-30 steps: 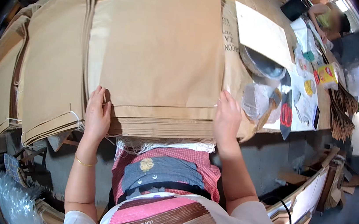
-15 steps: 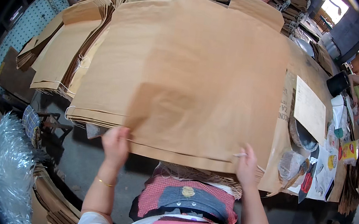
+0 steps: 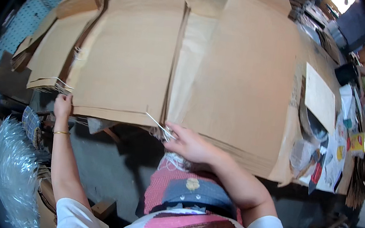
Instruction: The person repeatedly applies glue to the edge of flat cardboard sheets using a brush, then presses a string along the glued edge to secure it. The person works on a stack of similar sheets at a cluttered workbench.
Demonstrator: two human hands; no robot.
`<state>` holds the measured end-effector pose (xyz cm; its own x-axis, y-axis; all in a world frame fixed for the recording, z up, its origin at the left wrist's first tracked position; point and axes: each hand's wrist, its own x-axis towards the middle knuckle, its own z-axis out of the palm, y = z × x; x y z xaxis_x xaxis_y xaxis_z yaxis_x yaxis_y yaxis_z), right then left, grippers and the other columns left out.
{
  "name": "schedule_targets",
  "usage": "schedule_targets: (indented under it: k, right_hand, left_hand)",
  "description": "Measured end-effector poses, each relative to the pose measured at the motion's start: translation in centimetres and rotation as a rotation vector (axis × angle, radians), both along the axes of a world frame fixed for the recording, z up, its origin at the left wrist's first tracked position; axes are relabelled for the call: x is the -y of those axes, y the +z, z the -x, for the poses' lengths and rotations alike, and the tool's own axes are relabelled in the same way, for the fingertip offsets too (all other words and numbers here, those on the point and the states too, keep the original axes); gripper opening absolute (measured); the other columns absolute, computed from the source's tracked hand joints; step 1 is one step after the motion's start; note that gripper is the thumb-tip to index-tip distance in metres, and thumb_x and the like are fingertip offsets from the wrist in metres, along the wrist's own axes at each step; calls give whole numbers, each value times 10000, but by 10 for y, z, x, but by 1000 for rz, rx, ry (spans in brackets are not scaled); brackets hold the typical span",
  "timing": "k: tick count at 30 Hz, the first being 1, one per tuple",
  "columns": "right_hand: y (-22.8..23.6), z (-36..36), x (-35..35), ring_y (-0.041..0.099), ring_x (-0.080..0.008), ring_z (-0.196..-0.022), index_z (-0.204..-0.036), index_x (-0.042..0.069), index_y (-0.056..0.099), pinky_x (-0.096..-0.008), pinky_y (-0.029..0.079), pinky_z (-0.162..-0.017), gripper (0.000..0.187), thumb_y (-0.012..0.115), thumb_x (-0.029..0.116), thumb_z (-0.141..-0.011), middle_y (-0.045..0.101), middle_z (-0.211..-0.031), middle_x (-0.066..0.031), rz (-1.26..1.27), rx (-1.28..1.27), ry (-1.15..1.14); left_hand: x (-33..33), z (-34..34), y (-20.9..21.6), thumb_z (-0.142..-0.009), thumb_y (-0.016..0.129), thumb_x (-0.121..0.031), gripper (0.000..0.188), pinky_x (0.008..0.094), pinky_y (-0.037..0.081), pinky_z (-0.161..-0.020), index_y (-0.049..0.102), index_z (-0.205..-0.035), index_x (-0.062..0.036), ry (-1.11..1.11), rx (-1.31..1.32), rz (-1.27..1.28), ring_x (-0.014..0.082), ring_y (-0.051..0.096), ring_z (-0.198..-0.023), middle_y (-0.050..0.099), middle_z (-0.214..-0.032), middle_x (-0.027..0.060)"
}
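Observation:
A large flat brown paper bag [image 3: 123, 57] lies on top of the middle stack, its folded lower edge toward me. My left hand [image 3: 62, 106] is closed on this bag's near left corner. Off the stack's near right corner, my right hand [image 3: 188, 144] has its fingers closed around white string [image 3: 158, 124] that runs from the bag's lower edge. Its fingertips are partly hidden. To the right lies another stack of large brown paper bags [image 3: 244, 85], with flaps at its far end; my right forearm crosses over its near edge.
A tied stack of brown bags [image 3: 61, 50] lies at the left. On the right are a white board [image 3: 318, 95] over a dark bowl, a clear plastic bag [image 3: 300, 154], red-handled scissors [image 3: 315, 176] and a yellow packet [image 3: 358, 144]. Shiny plastic strands [image 3: 16, 171] hang at lower left. Another person sits far right.
The bag held between both hands has gone left from above the right stack and now lies on the middle stack. Both hands have moved left, uncovering the right stack.

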<state>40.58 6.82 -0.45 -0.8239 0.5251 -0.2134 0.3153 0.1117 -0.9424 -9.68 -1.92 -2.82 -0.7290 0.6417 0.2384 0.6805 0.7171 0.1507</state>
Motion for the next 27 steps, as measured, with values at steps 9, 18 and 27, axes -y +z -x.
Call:
schedule_targets:
  k: [9, 18, 27]
  right_hand:
    - [40, -331, 44, 600, -255, -823, -1119, 70, 623, -346, 488, -710, 351, 568, -27, -787, 588, -914, -111, -979, 893, -905]
    - [31, -381, 59, 595, -260, -850, -1131, 54, 607, -335, 481, -771, 394, 603, -93, -766, 592, -935, -106, -1039, 811, -924]
    - [42, -283, 65, 502, -87, -602, -779, 16, 580, -220, 411, -560, 83, 657, 23, -809, 553, -681, -26, -746, -311, -1482]
  left_hand:
    - [32, -296, 16, -823, 669, -59, 45, 298, 468, -649, 633, -824, -32, -822, 371, -411, 203, 584, -690, 623, -777, 80]
    - [28, -425, -61, -763, 607, -126, 134, 394, 481, -672, 675, -850, -49, -1470, 359, 244, 296, 593, -749, 577, -776, 107]
    - [38, -421, -68, -698, 598, -69, 115, 368, 464, -659, 650, -800, -61, -1327, 426, 6, 265, 567, -735, 564, -758, 69]
